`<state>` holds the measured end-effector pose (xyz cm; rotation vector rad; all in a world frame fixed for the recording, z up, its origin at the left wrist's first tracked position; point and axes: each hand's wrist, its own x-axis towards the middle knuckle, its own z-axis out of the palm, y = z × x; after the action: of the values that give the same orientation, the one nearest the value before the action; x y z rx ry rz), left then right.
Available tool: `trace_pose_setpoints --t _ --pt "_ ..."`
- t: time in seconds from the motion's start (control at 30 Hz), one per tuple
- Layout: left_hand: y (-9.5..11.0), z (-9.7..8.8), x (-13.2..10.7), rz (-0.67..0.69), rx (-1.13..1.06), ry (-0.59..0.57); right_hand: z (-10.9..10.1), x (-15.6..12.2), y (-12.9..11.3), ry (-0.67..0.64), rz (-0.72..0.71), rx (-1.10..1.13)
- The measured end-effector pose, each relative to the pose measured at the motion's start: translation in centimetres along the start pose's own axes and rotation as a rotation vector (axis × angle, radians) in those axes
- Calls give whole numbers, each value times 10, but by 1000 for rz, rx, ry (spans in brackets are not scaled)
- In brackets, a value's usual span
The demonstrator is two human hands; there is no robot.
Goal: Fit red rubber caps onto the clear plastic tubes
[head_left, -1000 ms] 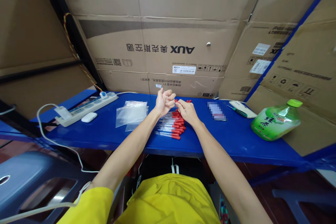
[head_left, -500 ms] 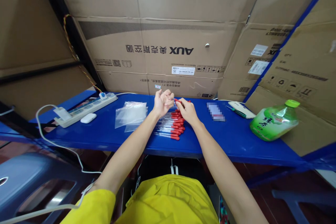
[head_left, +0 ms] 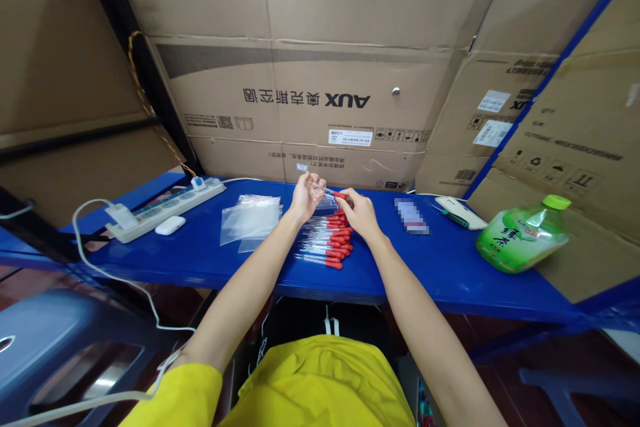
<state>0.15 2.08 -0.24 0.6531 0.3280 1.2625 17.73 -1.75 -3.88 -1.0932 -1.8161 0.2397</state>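
Observation:
A row of clear droppers with red bulbs [head_left: 327, 243] lies on the blue shelf [head_left: 210, 253] in front of me. Above its far end, both hands meet over one dropper [head_left: 331, 192]. My left hand [head_left: 306, 196] is curled around the clear glass end. My right hand [head_left: 358, 211] pinches the red bulb end. A stack of clear plastic bags [head_left: 249, 217] lies just left of my left hand.
A white power strip [head_left: 165, 207] with a plug and cable and a small white case [head_left: 170, 224] sit at the left. At the right lie a blurred card [head_left: 411, 215], a white device [head_left: 458, 209] and a green bottle [head_left: 523, 233] on its side. Cardboard boxes [head_left: 310, 100] wall the back.
My hands have stayed over the far end of the dropper row, fingers shifting on the dropper held between them. The view has shifted slightly.

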Motion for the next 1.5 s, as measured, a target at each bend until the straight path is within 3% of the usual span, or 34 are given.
trace_pose_setpoints --t 0.47,0.87,1.03,1.13,1.2,1.27,1.33,1.4,1.5 --pt "-4 1 -2 87 182 23 0 -2 -6 -99 -17 83" --pt "-8 0 0 67 211 18 -3 -2 -5 -131 16 34" --pt "-12 0 1 25 347 -29 -3 -1 -5 -105 39 -26" --pt "-11 -2 3 66 507 -10 -7 -1 -4 -64 47 -102" --pt "-7 -6 4 206 705 108 -10 0 -1 -38 54 -136" --pt "-1 -13 4 396 1021 301 -11 2 2 -45 42 -149" --pt "5 -22 4 505 1419 381 -10 3 5 -91 3 -155" --pt "9 -31 5 478 1695 307 -7 3 7 -151 -49 -147" --pt "9 -43 9 410 1931 19 -1 2 7 -236 -122 -101"
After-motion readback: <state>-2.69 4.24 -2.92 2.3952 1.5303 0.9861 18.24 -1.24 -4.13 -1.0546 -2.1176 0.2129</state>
